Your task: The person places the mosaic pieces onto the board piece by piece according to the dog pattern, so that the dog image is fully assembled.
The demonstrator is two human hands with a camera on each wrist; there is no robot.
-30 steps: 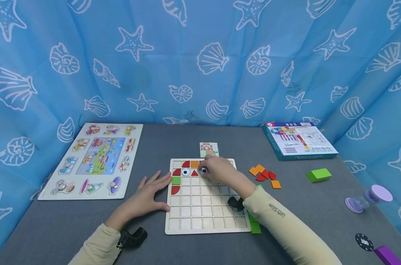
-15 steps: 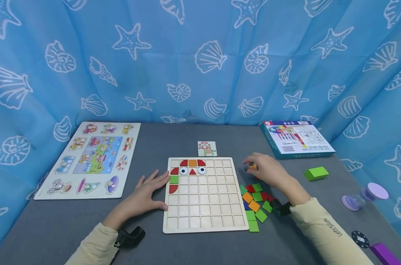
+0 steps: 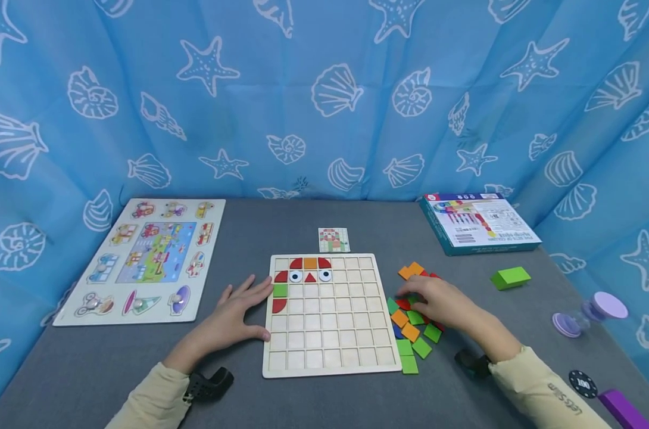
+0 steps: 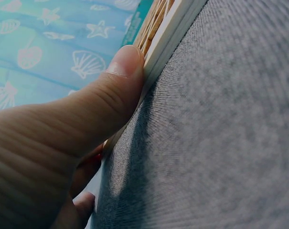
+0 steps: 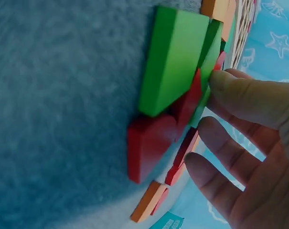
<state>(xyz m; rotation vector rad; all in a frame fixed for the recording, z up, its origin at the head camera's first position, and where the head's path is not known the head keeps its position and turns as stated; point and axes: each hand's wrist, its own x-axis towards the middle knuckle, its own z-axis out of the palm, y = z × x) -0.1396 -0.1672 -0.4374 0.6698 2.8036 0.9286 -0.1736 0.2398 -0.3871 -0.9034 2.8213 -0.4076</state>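
A wooden grid board (image 3: 324,341) lies in front of me, with red, orange and green tiles and two round eye pieces (image 3: 295,276) in its upper left cells. My left hand (image 3: 233,316) is spread along the board's left side, its thumb (image 4: 124,67) pressing the edge. Beyond the right edge, my right hand (image 3: 443,302) reaches over a pile of tiles. In the right wrist view its fingers are slightly bent and apart, thumb tip right at a green tile (image 5: 211,57). A red tile (image 3: 403,304) shows near the fingertips; the index fingertip is hidden.
Behind the board lies a small pattern card (image 3: 333,240). A picture puzzle board (image 3: 158,262) sits at left. To the right are a flat box (image 3: 480,223), a green block (image 3: 510,277), a lilac sand timer (image 3: 589,314), a black disc (image 3: 583,384) and a purple block (image 3: 624,409).
The right hand has left an eye piece on the board, moved right to the orange tiles, then come nearer to the red and green ones. The left hand stays at the board's edge.
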